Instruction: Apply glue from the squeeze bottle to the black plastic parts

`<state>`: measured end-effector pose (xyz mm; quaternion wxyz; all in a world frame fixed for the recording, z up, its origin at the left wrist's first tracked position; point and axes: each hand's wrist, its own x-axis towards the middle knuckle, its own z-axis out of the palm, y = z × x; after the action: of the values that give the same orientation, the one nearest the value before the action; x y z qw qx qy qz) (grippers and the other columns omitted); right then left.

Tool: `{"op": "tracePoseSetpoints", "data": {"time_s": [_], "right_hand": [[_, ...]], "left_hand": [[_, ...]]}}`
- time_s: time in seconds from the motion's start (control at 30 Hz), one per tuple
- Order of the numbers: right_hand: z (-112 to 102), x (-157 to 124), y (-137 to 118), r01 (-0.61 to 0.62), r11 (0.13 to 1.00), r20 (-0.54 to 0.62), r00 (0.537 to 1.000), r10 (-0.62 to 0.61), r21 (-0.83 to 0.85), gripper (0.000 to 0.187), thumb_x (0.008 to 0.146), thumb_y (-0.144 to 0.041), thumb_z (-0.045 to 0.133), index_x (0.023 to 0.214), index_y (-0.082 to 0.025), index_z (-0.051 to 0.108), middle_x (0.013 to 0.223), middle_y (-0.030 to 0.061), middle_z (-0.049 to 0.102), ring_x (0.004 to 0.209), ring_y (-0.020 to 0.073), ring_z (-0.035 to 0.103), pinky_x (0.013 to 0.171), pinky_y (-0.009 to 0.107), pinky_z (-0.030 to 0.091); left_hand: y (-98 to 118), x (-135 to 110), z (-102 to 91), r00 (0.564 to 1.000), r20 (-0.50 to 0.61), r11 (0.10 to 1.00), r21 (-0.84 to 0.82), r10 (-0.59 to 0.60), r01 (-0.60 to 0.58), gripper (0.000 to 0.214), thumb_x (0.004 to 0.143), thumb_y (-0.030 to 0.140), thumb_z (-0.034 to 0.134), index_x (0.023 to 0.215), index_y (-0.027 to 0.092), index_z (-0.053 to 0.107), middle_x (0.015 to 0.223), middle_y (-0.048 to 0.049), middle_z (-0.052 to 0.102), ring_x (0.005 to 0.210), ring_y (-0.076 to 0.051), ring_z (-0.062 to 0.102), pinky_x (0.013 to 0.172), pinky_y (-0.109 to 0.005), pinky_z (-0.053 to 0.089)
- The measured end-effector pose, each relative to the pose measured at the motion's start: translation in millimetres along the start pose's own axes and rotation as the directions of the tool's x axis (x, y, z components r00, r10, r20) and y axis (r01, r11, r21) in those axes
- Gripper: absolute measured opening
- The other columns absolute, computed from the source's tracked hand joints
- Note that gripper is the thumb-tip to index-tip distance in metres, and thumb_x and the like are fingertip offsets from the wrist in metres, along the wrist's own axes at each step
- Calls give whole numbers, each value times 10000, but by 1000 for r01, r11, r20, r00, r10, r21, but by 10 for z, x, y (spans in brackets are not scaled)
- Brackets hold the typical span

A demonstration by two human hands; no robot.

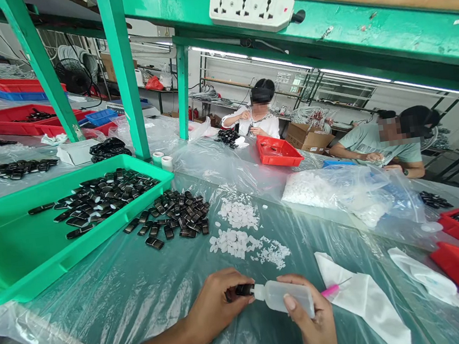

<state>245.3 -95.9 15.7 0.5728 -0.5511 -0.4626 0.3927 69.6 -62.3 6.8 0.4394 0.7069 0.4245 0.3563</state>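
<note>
Translucent plastic, clasped in the right hand point(316, 318): a bottle point(287, 298), nozzle toward the left hand point(216, 298), over the near part of the table point(145, 301). Pinched in left thumb and fingers: a small black piece point(244, 289), right at the nozzle, contact impossible to tell. Just right, on a white cloth point(369, 303), a pink-handled tool point(331, 290). Farther in, white bits point(234, 243) in loose piles; left of them, heaped black pieces point(182, 215), then a green tray point(23, 244) by the left edge. Toward the far edge, a clear bag point(349, 184); beyond, a person in white point(270, 126).
</note>
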Motion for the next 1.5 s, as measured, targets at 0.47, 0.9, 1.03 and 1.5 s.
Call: {"op": "tracePoseSetpoints", "data": {"time_s": [0.47,0.9,1.03,1.5], "right_hand": [[-98,180,200,-217,829,148,975,163,516,332,809,-473,568,995,-200,603,567,-9,554,514,131,473,536,253,417],[-198,262,223,-183,877,86,983,162,444,338,793,-402,623,1098,-260,581,972,15,630,974,216,537,843,338,447],[-200,273,218,-183,882,72,983,168,434,426,796,-396,624,1190,-284,507,1057,13,606,1046,228,510,885,355,427],[-88,135,109,-118,987,152,983,101,111,374,695,-501,662,904,-196,610,694,1,561,546,112,438,486,193,356]], "left_hand": [[-31,24,29,999,32,960,-279,-18,26,227,795,288,619,1003,217,676,893,-55,651,752,-172,594,638,-239,477],[-9,22,24,999,45,957,-290,-19,31,225,796,284,618,1004,222,676,923,-53,647,776,-175,593,654,-246,491],[3,16,22,999,46,951,-307,-25,38,224,797,272,619,1007,224,676,921,-55,646,783,-180,596,654,-246,495],[-52,40,0,993,-106,991,-132,-46,32,251,771,298,656,1016,246,662,835,-26,637,679,-154,572,555,-212,435]]}}
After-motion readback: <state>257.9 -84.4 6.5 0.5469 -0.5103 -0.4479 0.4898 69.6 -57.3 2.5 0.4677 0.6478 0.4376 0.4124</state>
